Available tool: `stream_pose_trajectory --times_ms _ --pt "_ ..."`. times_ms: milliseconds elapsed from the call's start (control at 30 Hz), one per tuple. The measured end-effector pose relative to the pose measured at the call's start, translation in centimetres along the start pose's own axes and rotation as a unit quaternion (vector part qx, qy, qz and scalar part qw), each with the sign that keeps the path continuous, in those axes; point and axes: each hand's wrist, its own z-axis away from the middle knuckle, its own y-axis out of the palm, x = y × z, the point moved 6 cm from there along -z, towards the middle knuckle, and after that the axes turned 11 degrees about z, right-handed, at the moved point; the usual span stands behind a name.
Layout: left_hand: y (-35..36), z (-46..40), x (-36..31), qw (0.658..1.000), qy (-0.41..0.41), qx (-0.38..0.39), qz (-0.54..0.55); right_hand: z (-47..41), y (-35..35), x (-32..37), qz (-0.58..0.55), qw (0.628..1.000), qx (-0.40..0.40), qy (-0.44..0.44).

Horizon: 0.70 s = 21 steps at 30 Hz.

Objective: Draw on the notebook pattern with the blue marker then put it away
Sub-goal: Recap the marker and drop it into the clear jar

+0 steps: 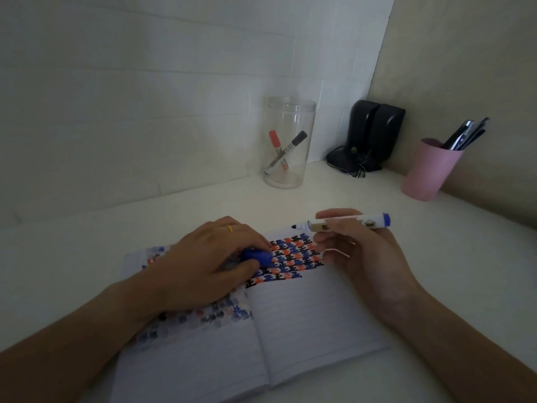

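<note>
Head view: uncapped blue marker [343,223] in right hand [360,251]

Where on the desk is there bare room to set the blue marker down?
Bare desk lies left of the clear jar, behind the notebook. A narrower strip runs between the notebook's far edge and the jar. It is crowded at the back right: speakers and pink cup. The right hand holds the blue marker.

One head-worn wide view looks forward and down, close over the desk [87,271]; walls behind.
</note>
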Motion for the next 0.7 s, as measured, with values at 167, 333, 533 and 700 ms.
stream_pose_trajectory --times_ms 167,333,533,700 --pt "-1.4 -0.1 0.0 0.995 -0.013 -0.097 0.002 0.1 0.2 -0.1 0.013 1.000 0.005 0.020" --pt "-2.5 0.3 0.4 0.987 -0.045 -0.155 -0.008 0.1 -0.2 0.0 -0.007 1.000 -0.025 0.016" --pt "-2.9 0.5 0.3 0.982 -0.055 -0.181 0.009 0.3 -0.1 0.2 0.014 1.000 -0.008 -0.002" --pt "-2.9 0.5 -0.2 0.983 -0.039 -0.181 0.003 0.5 0.4 0.5 0.023 1.000 0.008 -0.013"
